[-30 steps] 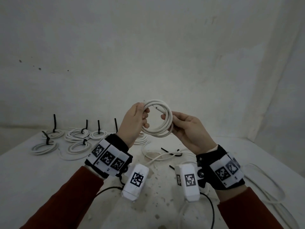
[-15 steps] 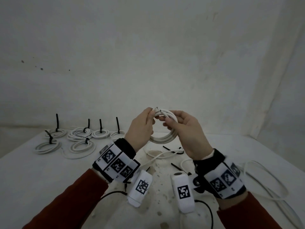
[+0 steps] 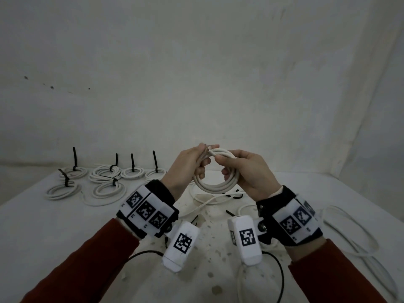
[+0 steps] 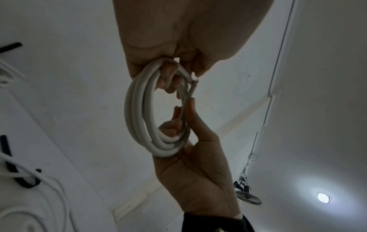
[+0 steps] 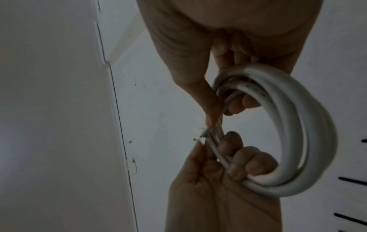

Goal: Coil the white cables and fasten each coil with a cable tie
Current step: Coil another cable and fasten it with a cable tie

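While both hands' fingers clamp the white cable coil (image 3: 215, 184) (untied), tied coils (image 3: 102, 182) lie left.

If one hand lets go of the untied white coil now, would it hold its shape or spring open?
Probably springs open: the coil has no tie and both hands pinch its loose cut ends. Its thick, smooth loops look springy, perhaps slippery.

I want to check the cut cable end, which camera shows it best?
The left wrist view: the cut end stands clear against the wall beside the left hand. The right wrist view shows it blurred; the head view shows it tiny.
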Tool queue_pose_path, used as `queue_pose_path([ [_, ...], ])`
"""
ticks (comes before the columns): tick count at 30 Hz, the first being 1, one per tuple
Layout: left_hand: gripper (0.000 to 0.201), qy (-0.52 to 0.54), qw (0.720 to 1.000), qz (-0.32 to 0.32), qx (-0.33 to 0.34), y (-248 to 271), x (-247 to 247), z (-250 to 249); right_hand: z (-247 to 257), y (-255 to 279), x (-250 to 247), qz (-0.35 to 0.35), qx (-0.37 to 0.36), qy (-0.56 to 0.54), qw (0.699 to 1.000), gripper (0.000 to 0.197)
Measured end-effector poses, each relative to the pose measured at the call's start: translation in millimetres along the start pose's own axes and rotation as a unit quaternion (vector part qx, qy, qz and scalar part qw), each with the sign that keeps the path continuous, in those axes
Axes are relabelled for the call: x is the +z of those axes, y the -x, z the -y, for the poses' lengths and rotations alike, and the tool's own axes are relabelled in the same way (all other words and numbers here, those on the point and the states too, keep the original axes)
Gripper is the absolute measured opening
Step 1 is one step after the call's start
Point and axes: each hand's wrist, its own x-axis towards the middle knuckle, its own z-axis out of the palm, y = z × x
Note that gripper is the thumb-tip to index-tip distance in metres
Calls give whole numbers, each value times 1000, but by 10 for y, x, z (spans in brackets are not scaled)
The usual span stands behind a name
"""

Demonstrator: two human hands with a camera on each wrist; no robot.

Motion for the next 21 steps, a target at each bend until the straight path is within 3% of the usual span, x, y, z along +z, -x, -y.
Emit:
queue_pose_path([
  [4,30,-73,997,-31,15,21,22,76,-119,-16,4,-12,1,-6,1000,25],
  [14,6,-76,988,-130,27,23,-117,368,-336,-99,15,28,-5,81,996,23],
  [18,16,-106,983,-148,22,17,-266,567,-488,-200,27,56,-1,165,985,20],
  [21,23,-148,973,-174,9,16,-403,773,-630,-308,-84,52,19,274,960,21],
])
